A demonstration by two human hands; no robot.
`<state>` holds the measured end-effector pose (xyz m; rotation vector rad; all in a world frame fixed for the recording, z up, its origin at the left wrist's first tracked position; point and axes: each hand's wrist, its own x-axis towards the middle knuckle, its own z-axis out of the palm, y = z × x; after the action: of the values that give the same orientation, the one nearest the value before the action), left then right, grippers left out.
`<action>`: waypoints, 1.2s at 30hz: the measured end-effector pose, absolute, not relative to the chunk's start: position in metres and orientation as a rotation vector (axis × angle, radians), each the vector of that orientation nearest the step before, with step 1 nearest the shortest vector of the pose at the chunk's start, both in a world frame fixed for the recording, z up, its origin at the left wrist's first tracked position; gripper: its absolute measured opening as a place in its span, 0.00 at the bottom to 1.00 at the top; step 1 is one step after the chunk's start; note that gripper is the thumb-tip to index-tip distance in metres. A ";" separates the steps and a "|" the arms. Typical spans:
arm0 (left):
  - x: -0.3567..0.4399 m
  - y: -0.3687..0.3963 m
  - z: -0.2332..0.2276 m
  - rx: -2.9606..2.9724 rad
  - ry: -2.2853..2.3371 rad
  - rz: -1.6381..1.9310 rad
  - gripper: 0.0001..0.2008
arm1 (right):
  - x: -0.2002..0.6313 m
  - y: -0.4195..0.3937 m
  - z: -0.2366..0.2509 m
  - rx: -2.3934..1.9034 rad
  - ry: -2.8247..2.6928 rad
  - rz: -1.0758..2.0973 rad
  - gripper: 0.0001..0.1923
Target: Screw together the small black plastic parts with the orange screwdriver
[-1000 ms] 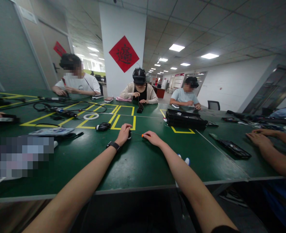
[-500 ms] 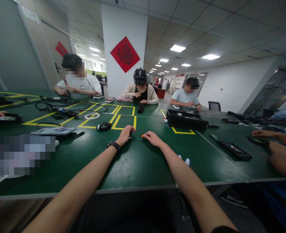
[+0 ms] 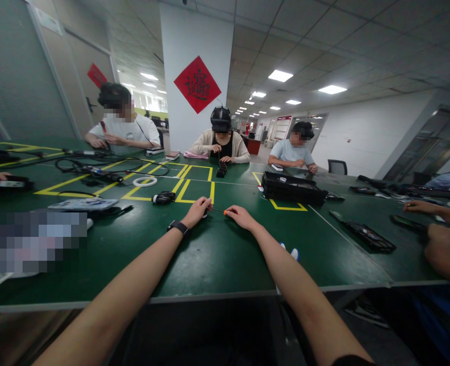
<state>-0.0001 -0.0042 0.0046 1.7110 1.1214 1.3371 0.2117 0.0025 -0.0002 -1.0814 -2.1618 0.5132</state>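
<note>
In front of me on the green table, my right hand is closed around the orange handle of a screwdriver. The thin shaft points left toward my left hand. My left hand is closed on a small dark part, mostly covered by the fingers, so its kind does not show. The shaft's tip ends at the left fingers; whether it touches the part cannot be made out.
A black coiled cable and a white ring lie beyond my left hand. Farther right stands a long black case. An open black device lies near a co-worker's hands. Several people sit around the table.
My hands keep nearly the same place and hold. At the right, the co-worker's hands have shifted slightly.
</note>
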 end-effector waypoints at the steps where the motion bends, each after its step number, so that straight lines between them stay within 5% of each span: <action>1: 0.000 -0.004 0.004 1.726 1.138 1.332 0.19 | 0.212 0.004 0.000 -1.085 -2.165 0.508 0.11; 36: -0.001 -0.006 0.001 1.918 1.154 1.346 0.15 | 0.213 0.005 -0.005 -1.046 -2.103 0.528 0.09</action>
<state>-0.0008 -0.0056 0.0012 1.9179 1.1543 1.3456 0.2130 0.0052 -0.0053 -1.0459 -2.1027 0.5278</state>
